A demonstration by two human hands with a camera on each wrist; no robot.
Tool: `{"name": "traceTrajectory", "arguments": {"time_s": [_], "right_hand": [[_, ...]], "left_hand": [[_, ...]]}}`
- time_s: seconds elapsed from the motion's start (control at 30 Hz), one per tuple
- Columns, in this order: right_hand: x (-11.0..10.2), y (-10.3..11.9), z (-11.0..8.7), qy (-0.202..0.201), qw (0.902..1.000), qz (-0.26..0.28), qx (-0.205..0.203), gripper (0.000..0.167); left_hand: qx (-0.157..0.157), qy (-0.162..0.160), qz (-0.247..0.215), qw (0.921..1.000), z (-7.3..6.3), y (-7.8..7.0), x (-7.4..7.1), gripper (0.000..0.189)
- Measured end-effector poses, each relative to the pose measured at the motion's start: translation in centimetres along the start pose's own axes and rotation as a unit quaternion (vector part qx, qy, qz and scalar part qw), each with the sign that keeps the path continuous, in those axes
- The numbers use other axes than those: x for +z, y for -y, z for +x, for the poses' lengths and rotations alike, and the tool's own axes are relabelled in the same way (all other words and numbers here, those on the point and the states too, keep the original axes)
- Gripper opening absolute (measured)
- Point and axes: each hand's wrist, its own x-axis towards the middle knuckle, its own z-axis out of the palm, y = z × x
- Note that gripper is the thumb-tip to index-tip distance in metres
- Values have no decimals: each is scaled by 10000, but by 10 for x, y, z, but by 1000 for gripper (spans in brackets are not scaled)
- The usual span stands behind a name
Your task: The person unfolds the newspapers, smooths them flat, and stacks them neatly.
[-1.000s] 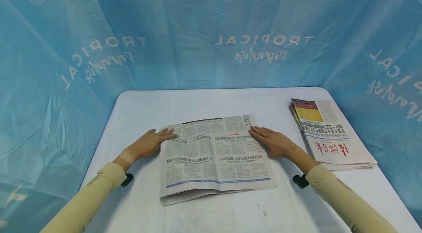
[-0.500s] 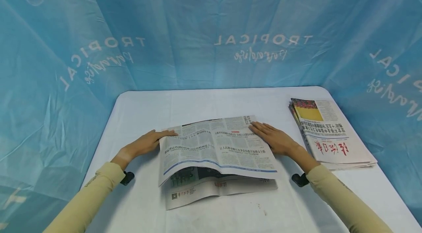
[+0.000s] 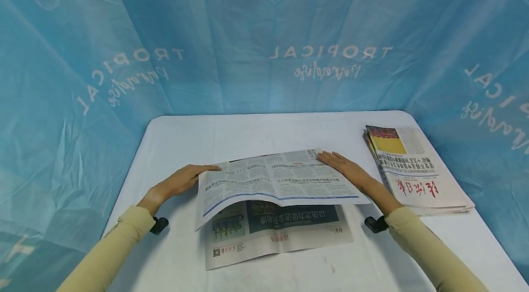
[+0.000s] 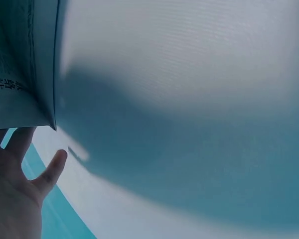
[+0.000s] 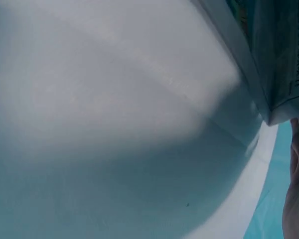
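A folded newspaper (image 3: 264, 183) is on the table in front of me, its upper layer bowed up along the near edge. Below that raised layer a lower page (image 3: 281, 240) shows, with a dark green banner. My left hand (image 3: 182, 180) rests on the far left corner with fingers extended; in the left wrist view its thumb (image 4: 54, 169) is spread away from the paper. On the far right corner lies my right hand (image 3: 345, 169), fingers straight along the paper. In the right wrist view only the edge of that hand (image 5: 298, 189) appears, beside the newspaper's corner (image 5: 284, 110).
At the right of the white table (image 3: 177, 140) lies a stack of folded newspapers (image 3: 415, 168), the top one with red lettering and a yellow picture. A blue printed curtain (image 3: 248, 30) encloses the table's back and sides.
The newspaper's upper layer has lifted at the near edge and moved away from me, uncovering the page beneath. Both hands have stayed nearly in place at the far corners.
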Motion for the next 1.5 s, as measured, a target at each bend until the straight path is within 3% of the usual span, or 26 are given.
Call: {"name": "traceTrajectory", "arguments": {"time_s": [0.13, 0.33, 0.5, 0.63, 0.77, 0.9, 0.97, 1.17, 1.4, 1.5], "right_hand": [[1, 0, -2, -134, 9994, 306, -8, 61], [-4, 2, 4, -605, 9957, 693, 99, 33], [-9, 4, 10, -1158, 9791, 1480, 776, 32], [-12, 3, 15, -1462, 9709, 1729, 775, 38], [-23, 10, 25, -1639, 9707, 1625, 674, 33], [-28, 8, 32, -1638, 9708, 1526, 863, 27], [-22, -3, 34, -1666, 9673, 1628, 1004, 27], [-17, -6, 39, -1628, 9594, 1886, 1322, 34], [-9, -6, 36, -1720, 9414, 2317, 1749, 34], [-4, -7, 36, -1705, 9391, 2339, 1852, 30]], "left_hand": [[30, -121, -222, 9997, -2, 0, 2, 37], [194, -590, -420, 9972, -3, -2, -3, 34], [460, -949, -469, 9933, 0, -7, -13, 33], [295, -1115, -549, 9918, 5, -11, -17, 37], [20, -1175, -629, 9911, 11, -11, -21, 40], [-163, -1137, -605, 9915, 17, -10, -24, 39], [-264, -1167, -583, 9911, 19, -9, -25, 41], [-663, -1373, -360, 9877, 26, -3, -20, 45], [-709, -1434, -259, 9868, 31, -1, -16, 41], [-701, -1473, -195, 9864, 30, 2, -13, 37]]}}
